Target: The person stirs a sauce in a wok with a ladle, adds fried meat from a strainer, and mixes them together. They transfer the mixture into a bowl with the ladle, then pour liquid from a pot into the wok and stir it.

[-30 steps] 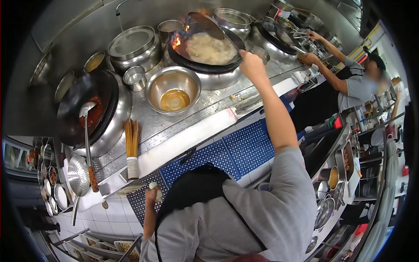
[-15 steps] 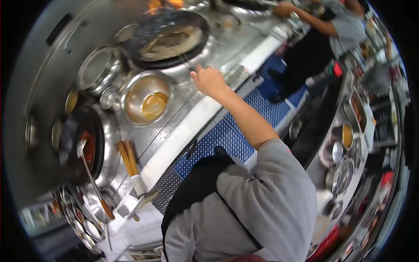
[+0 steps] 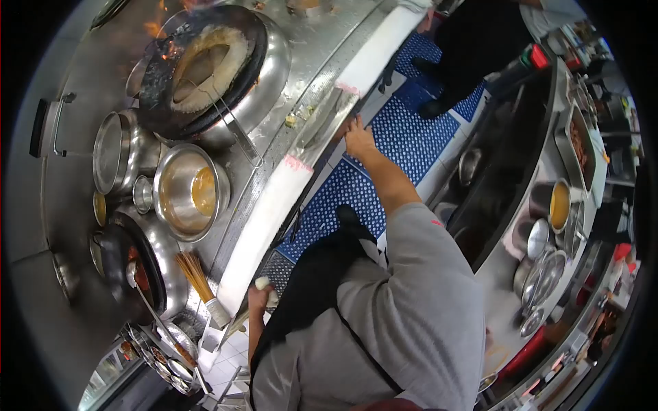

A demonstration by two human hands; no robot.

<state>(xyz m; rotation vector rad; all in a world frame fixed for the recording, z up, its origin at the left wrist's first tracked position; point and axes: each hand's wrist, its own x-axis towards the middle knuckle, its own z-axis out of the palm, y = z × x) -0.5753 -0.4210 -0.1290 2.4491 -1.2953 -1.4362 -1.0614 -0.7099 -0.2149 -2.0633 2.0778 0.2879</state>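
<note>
My right hand (image 3: 360,139) is low at the stove's front edge, fingers bent against its front face; what they grip there is hidden. Above and left of it, a black wok (image 3: 252,58) holds a pale, frothy-edged mass (image 3: 234,49) with a darker middle. A long wire-handled tool (image 3: 238,131) leans over the wok's rim, its handle end on the counter, apart from my hand. My left hand (image 3: 258,301) is closed around a crumpled white cloth (image 3: 269,291) at the counter's near edge, beside my apron (image 3: 308,281).
Flames (image 3: 156,29) rise behind the wok. A steel bowl (image 3: 175,219) with yellow liquid, a lidded pot (image 3: 111,152), a second wok (image 3: 152,250) with red sauce and a ladle, and a bamboo brush (image 3: 194,274) stand leftward. A co-worker (image 3: 473,41) stands beyond.
My right hand has dropped from beside the wok's tool handle to the stove's front edge. My left hand with the cloth has come into view. The view has shifted, and flames show more widely.
</note>
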